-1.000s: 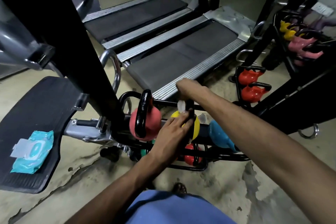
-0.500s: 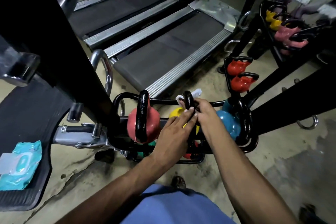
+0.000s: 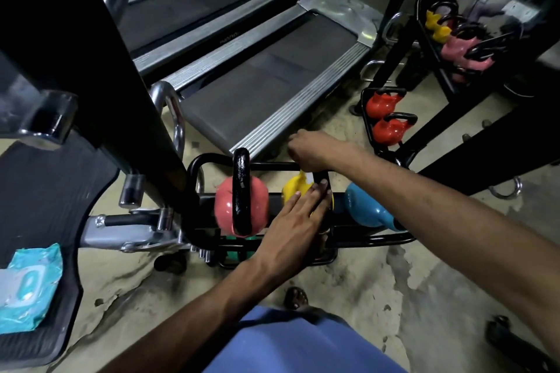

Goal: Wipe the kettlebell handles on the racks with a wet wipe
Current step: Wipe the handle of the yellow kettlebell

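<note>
Frame centre: right hand (image 3: 315,150) fingers clamped on wet wipe (image 3: 308,176) atop yellow kettlebell (image 3: 291,188); left hand (image 3: 297,221) fingers straight, together, resting against it.

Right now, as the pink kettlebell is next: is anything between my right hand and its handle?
Nothing visible. The right hand, gripping the wipe on the yellow kettlebell, has open air leftward to the pink kettlebell's upright handle. The left hand lies lower, on the yellow one.
</note>
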A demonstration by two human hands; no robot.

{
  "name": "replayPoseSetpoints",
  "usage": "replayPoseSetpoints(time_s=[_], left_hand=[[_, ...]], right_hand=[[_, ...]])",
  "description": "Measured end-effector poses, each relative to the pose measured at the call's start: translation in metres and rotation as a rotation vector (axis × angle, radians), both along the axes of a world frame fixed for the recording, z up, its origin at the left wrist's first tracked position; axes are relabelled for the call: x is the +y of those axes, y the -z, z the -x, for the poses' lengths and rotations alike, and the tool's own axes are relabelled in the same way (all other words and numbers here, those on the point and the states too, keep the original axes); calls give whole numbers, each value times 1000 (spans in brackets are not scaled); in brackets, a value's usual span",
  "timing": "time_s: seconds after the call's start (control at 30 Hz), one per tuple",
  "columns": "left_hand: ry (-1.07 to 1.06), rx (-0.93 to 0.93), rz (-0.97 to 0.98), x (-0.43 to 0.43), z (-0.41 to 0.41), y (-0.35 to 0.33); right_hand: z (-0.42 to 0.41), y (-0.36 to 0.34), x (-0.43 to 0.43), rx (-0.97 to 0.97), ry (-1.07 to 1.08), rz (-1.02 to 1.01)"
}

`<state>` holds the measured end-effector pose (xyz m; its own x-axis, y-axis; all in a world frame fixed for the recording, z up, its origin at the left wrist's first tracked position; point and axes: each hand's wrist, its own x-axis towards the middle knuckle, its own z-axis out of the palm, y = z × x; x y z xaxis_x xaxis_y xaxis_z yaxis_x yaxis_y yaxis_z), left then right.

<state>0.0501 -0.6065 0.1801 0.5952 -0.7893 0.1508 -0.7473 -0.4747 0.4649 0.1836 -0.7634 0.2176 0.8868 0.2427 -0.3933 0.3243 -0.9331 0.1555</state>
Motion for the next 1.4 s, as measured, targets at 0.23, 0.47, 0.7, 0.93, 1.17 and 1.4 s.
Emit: replayPoseSetpoints(time_s=[0.23,0.47,0.7,0.93,1.17,1.4], left_hand=[[-2,21,35,1,1,-1],[15,23,26,4,-2,-1],[11,16,42,3,-1,3],[23,6,52,4,-3,4],[33,18,41,4,-3,8],[-3,17,29,0,0,8]], right_hand=[[-3,-3,6,-40,147,44],[-13,-14,25,144,-8,220],[-20,-13,-9,114,669,-194],[50,23,-26,186,1631,-1673],[71,23,-14,-37,1640,-1867],[52,0,1,-421,407,-308]])
